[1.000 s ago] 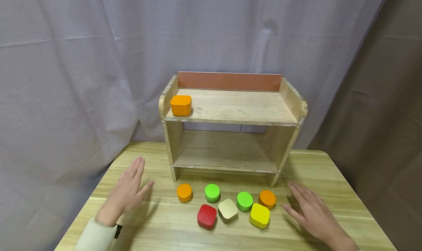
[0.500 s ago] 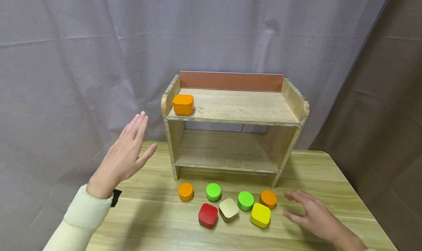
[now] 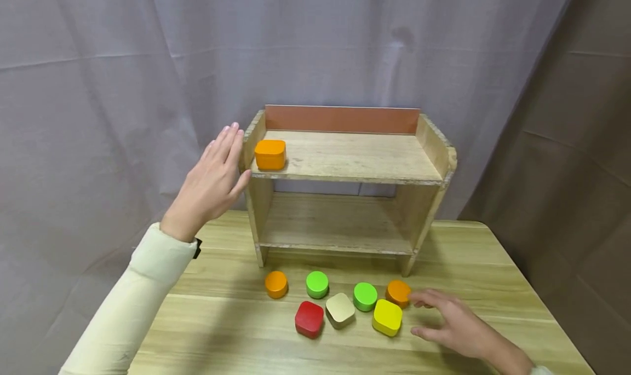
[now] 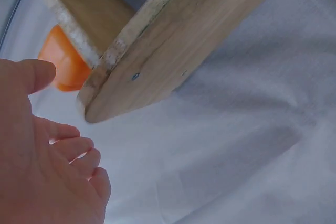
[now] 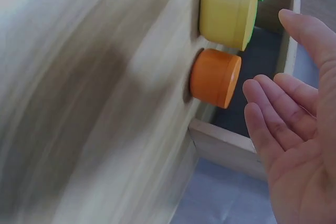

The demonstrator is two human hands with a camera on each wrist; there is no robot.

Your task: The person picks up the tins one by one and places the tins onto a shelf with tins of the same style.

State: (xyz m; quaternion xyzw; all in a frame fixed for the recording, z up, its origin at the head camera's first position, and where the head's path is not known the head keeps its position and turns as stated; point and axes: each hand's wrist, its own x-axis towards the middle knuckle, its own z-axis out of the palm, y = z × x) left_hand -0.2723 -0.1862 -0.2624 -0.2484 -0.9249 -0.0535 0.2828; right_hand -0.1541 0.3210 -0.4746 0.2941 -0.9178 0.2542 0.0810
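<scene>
My left hand point(image 3: 212, 178) is raised beside the left side panel of a small wooden shelf point(image 3: 345, 164), its fingers straight and its thumb apart. Close by, an orange rounded-square box point(image 3: 270, 155) sits at the left end of the upper board; part of it shows past my thumb in the left wrist view. My right hand point(image 3: 455, 323) hovers over the table at the right, holding nothing, fingers loosely bent and thumb apart. Just left of its fingertips are an orange round box point(image 3: 398, 293) and a yellow rounded-square box point(image 3: 387, 317).
Farther left on the table point(image 3: 236, 331) stand two green round boxes, one of them a green round box point(image 3: 317, 284) near the shelf, plus a cream box point(image 3: 340, 310), a red box point(image 3: 309, 319) and another orange round box point(image 3: 276, 284). Grey curtain point(image 3: 98, 117) hangs behind.
My left hand has risen from over the table and moved right, up to the shelf's left side. My right hand has bent its fingers and shifted slightly left toward the boxes.
</scene>
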